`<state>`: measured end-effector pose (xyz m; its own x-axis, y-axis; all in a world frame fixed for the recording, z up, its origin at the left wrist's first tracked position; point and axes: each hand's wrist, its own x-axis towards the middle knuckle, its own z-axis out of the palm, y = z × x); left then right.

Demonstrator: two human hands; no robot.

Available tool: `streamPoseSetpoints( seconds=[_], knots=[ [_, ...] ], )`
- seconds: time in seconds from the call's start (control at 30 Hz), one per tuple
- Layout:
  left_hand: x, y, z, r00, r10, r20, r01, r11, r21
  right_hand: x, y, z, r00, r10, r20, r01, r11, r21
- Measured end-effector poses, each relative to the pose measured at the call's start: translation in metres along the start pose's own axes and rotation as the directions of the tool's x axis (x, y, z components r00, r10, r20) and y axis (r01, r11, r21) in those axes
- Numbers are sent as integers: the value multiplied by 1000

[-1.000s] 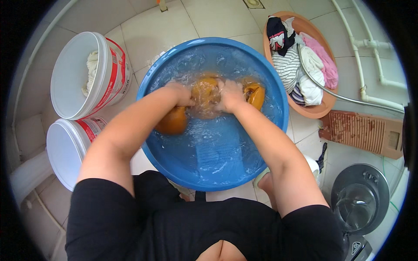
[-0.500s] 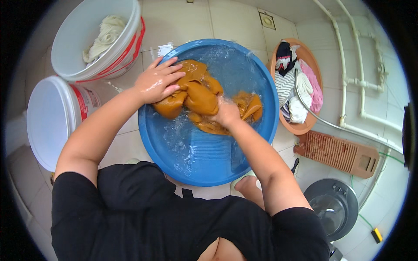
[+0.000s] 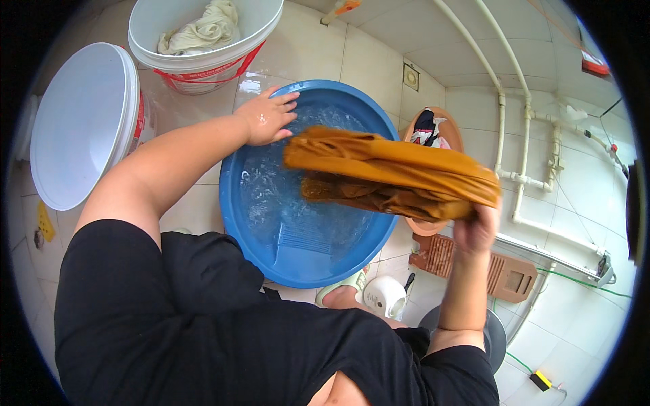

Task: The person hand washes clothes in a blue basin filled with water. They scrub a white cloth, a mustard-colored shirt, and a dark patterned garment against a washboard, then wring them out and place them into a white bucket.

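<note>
A wet mustard-brown garment stretches in the air above the round blue basin and out past its right rim. My right hand is closed round the garment's right end, holding it up. The cloth is folded in long creases, so its exact kind is hidden. At the basin's upper left rim is my left hand, fingers spread and apart from the cloth. Bubbly water fills the basin, and a ridged washboard patch shows on its near wall.
Upper left stands a white bucket with pale cloth inside; a white-lidded bucket is nearer. Right of the basin, an orange-pink tub of clothes is partly hidden by the garment. A brown washboard, a white rounded object and wall pipes lie beyond.
My right hand has lifted the mustard-brown garment out of the water and swung it up to the right. My left hand has let go of it and stays by the upper left rim.
</note>
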<state>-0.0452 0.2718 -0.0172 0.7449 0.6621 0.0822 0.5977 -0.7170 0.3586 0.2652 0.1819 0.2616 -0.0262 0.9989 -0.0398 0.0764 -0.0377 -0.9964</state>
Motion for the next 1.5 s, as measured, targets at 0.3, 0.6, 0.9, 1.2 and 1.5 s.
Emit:
streamPoseSetpoints(
  seconds=[0.3,0.6,0.9,1.2,1.5],
  knots=[
    [5,0,-3,998,23,64,-21,999,-31,-16,-111,-54,958,-251,138,199,929,312],
    [2,2,-7,997,-15,75,19,999,-45,39,29,10,962,241,-126,-252,964,-84],
    [10,9,-8,998,-31,59,32,999,-18,15,229,46,963,183,197,130,323,-938],
    [37,43,25,960,269,76,-278,944,175,41,283,77,789,428,441,344,288,-894],
    [86,54,47,886,5,463,-174,930,324,18,278,45,887,291,358,170,516,-840]
  ],
)
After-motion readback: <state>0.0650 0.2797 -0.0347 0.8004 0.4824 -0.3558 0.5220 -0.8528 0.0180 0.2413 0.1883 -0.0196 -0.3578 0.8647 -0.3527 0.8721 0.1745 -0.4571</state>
